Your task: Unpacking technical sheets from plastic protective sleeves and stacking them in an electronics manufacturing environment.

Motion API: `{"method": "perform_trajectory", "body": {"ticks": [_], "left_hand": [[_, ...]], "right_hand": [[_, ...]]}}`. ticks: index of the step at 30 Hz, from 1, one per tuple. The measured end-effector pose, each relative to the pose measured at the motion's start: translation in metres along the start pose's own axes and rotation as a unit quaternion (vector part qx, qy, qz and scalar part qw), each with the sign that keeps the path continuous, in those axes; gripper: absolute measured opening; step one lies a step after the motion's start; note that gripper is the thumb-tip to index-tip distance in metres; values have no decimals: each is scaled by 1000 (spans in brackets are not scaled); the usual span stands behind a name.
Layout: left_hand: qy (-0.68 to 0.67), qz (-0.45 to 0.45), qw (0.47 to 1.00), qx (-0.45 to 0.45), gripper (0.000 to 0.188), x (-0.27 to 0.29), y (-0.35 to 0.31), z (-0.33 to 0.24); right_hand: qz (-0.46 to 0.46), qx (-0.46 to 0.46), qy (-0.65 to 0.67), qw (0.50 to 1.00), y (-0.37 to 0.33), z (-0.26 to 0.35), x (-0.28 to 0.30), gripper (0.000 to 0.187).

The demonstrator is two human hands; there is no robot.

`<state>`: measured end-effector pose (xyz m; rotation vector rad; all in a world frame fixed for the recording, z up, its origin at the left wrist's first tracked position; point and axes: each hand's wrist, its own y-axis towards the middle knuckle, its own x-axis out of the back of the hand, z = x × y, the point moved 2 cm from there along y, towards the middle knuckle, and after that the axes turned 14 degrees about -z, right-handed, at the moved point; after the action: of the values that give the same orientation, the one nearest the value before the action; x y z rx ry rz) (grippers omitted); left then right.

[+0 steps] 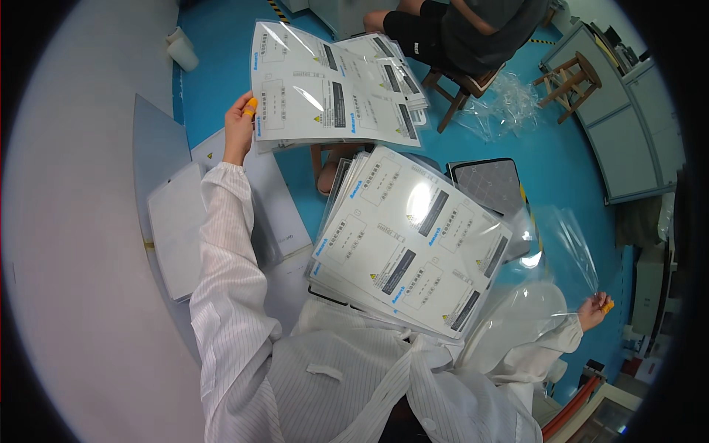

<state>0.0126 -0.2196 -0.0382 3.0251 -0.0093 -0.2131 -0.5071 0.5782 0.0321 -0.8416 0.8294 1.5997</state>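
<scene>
My left hand [241, 122], a yellow finger cot on one finger, grips the left edge of a printed label sheet [303, 81] with glossy film over it. Beneath and behind that sheet lie more printed sheets [391, 66]. Out at the far right, my right hand [593, 311], also with a yellow finger cot, pinches a clear plastic film [572, 255] that hangs loosely beside it. Between my arms, in front of my body, rests a thick, slightly fanned stack of printed label sheets [413, 236]; light glares off its top sheet.
Left, a white stack of sheets [177, 229] lies by the wall. A grey padded seat [487, 184] is right of the label stack. Ahead, a seated person [480, 37] occupies a wooden chair; crumpled clear film [506, 107] lies on the floor near a wooden stool [572, 81]. Cabinets [620, 133] line the right.
</scene>
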Motion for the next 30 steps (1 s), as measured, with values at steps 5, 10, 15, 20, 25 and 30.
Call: {"method": "perform_trajectory", "body": {"ticks": [5, 10, 15, 20, 25, 30], "left_hand": [[78, 71, 991, 86, 29, 12, 4, -17], [145, 84, 978, 126, 35, 6, -6, -39], [320, 127, 936, 67, 42, 13, -4, -29], [52, 41, 988, 137, 48, 22, 2, -8], [-23, 0, 987, 161, 48, 5, 4, 11], [-13, -37, 989, 143, 47, -32, -2, 29]], "right_hand": [[-47, 20, -16, 999, -16, -31, -19, 15], [-4, 5, -7, 1000, -10, -50, -34, 15], [-32, 36, -20, 999, -26, -78, -78, 14], [-25, 57, -58, 996, -36, -83, -100, 17], [17, 33, -53, 998, -40, -81, -113, 19], [50, 9, -26, 998, -51, -92, -141, 16]]}}
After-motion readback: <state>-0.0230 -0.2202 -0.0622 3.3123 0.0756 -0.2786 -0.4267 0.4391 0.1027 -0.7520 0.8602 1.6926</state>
